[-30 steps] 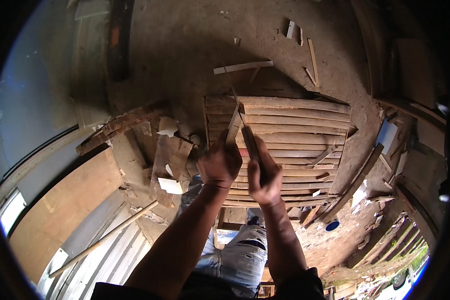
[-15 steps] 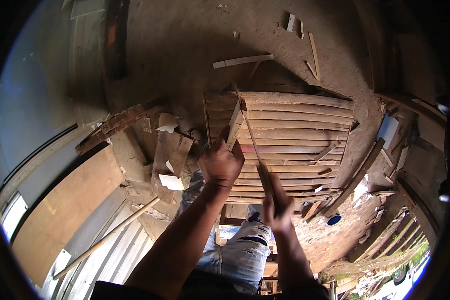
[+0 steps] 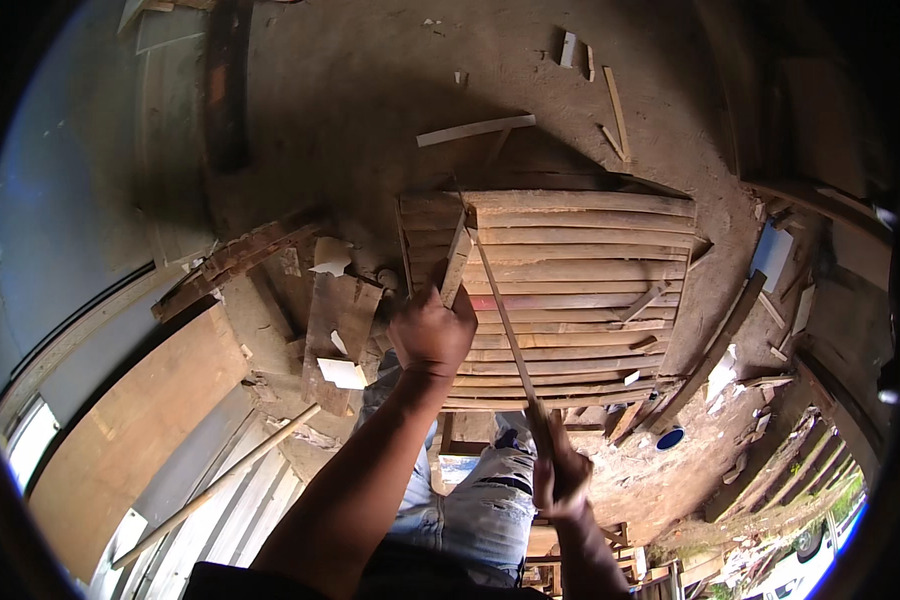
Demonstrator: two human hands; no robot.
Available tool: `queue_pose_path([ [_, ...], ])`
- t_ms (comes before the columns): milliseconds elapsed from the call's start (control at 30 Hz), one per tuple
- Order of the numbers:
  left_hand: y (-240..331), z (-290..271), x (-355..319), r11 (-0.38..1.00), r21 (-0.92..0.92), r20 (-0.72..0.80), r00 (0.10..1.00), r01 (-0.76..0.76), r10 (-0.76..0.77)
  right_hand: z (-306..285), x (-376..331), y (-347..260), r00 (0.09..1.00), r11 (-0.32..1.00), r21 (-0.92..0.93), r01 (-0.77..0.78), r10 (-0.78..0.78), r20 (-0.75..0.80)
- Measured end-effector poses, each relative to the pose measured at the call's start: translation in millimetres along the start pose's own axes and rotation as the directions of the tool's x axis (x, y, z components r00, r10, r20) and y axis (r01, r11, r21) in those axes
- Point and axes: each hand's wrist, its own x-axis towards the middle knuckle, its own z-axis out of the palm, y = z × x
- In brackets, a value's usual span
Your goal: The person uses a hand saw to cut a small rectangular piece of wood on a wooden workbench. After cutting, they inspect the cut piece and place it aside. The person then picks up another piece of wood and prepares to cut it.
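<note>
My left hand (image 3: pixel 432 330) is closed around a short wooden strip (image 3: pixel 456 268) that points away from me over the slatted wooden table (image 3: pixel 580 270). In my right hand (image 3: pixel 564 478), nearer my body, is the handle of a handsaw (image 3: pixel 507 325). Its long narrow blade is seen almost edge-on and reaches forward, meeting or passing close beside the far end of the strip. Whether the teeth are in the wood cannot be made out. A small wood offcut (image 3: pixel 642 303) lies on the slats to the right.
Beyond the table, a pale wood strip (image 3: pixel 476 130) lies on the dirt floor. At left are a brown board (image 3: pixel 332 325) and a long pole (image 3: pixel 220 482). A curved plank (image 3: pixel 715 352) and a blue round container (image 3: pixel 669 438) are at right. My jeans (image 3: pixel 475 515) show below the table.
My right hand has drawn the saw back toward my body, so its handle sits lower. My left hand still grips the strip. The whole view has shifted slightly.
</note>
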Motion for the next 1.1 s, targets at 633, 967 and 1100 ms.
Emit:
queue_pose_path([
  [633,1.8,0.4,-0.6,1.000,-0.011,0.025,1.000,-0.015,0.015,0.9,39.3,-6.1,0.998,0.997,-0.067,-0.027,0.031,0.056],
  [967,1.4,-2.6,-1.9,0.999,0.009,0.121,0.992,0.046,-0.046,37.0,24.3,14.5,0.969,0.971,-0.023,-0.239,0.240,0.056],
  [1100,0.9,0.7,-3.4,1.000,0.029,0.029,1.000,-0.005,0.004,0.3,-38.9,-18.7,0.998,0.998,-0.027,-0.060,0.060,-0.015],
])
